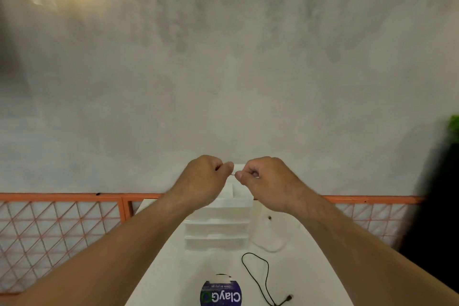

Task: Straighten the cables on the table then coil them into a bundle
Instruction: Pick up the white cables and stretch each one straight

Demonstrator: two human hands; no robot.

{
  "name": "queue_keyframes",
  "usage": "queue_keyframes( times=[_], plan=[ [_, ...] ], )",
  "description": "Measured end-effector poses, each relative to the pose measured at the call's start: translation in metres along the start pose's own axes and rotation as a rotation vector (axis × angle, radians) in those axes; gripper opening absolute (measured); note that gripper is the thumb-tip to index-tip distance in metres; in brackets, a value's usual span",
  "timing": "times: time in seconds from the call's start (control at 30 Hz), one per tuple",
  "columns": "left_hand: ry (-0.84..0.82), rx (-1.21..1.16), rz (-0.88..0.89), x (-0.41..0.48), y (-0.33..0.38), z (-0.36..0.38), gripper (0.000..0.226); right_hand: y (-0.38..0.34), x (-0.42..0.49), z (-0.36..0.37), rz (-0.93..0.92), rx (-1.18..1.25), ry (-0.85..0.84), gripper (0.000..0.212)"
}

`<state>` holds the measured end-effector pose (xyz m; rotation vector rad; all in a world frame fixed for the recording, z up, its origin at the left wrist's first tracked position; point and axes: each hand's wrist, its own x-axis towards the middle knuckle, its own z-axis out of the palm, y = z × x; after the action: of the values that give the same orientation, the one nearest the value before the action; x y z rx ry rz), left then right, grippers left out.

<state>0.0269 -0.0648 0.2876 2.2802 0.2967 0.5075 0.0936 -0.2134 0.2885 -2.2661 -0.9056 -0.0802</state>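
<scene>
My left hand and my right hand are raised side by side above the white table, fingers pinched. A short stretch of thin white cable runs between their fingertips. The white cable hangs down past my right wrist and loops on the table. A thin black cable lies loose on the table to the right, curving in a loop with its plug near the front edge.
A white plastic drawer unit stands on the table below my hands. A round blue ClayGo label sits near the front. An orange mesh fence runs behind the table before a grey wall. Something dark stands at the right edge.
</scene>
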Motion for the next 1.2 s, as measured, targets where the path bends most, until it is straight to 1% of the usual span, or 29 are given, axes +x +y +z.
queue_keyframes(
  times=[0.07, 0.13, 0.17, 0.23, 0.33, 0.5, 0.7, 0.77, 0.87, 0.93, 1.0, 1.1, 1.2],
  plan=[
    [0.049, 0.207, 0.086, 0.001, -0.006, 0.003, 0.047, 0.006, 0.001, 0.002, 0.025, -0.045, 0.004, 0.031],
    [0.087, 0.439, 0.159, 0.000, -0.012, 0.007, 0.046, 0.011, 0.002, 0.007, 0.043, -0.093, 0.015, 0.032],
    [0.098, 0.527, 0.183, -0.001, -0.015, 0.008, 0.044, 0.013, 0.002, 0.009, 0.056, -0.111, 0.020, 0.032],
    [0.100, 0.624, 0.198, -0.002, -0.025, 0.008, 0.040, 0.021, 0.001, 0.013, 0.088, -0.136, 0.025, 0.032],
    [0.083, 0.681, 0.192, -0.004, -0.046, 0.007, 0.039, 0.037, -0.001, 0.016, 0.133, -0.178, 0.027, 0.036],
    [0.085, 0.741, 0.187, -0.004, -0.073, -0.004, 0.039, 0.057, -0.004, 0.018, 0.150, -0.219, 0.050, 0.037],
    [0.108, 0.737, 0.090, -0.003, -0.107, -0.031, 0.040, 0.083, -0.008, 0.009, 0.201, -0.277, 0.086, 0.045],
    [0.126, 0.721, 0.060, -0.003, -0.119, -0.040, 0.041, 0.086, -0.010, 0.007, 0.201, -0.297, 0.096, 0.047],
    [0.149, 0.658, 0.064, -0.008, -0.141, -0.050, 0.044, 0.086, -0.013, 0.006, 0.205, -0.314, 0.108, 0.044],
    [0.134, 0.594, 0.050, -0.011, -0.156, -0.050, 0.044, 0.082, -0.013, 0.010, 0.196, -0.322, 0.120, 0.040],
    [0.083, 0.525, 0.002, -0.012, -0.169, -0.047, 0.042, 0.075, -0.012, 0.012, 0.174, -0.295, 0.123, 0.035],
    [0.022, 0.250, -0.046, -0.012, -0.165, -0.043, 0.043, 0.055, -0.008, 0.014, 0.119, -0.204, 0.118, 0.030],
    [-0.004, -0.110, -0.096, -0.016, -0.124, -0.025, 0.033, 0.026, -0.001, 0.025, 0.004, -0.174, 0.110, 0.034]
  ],
)
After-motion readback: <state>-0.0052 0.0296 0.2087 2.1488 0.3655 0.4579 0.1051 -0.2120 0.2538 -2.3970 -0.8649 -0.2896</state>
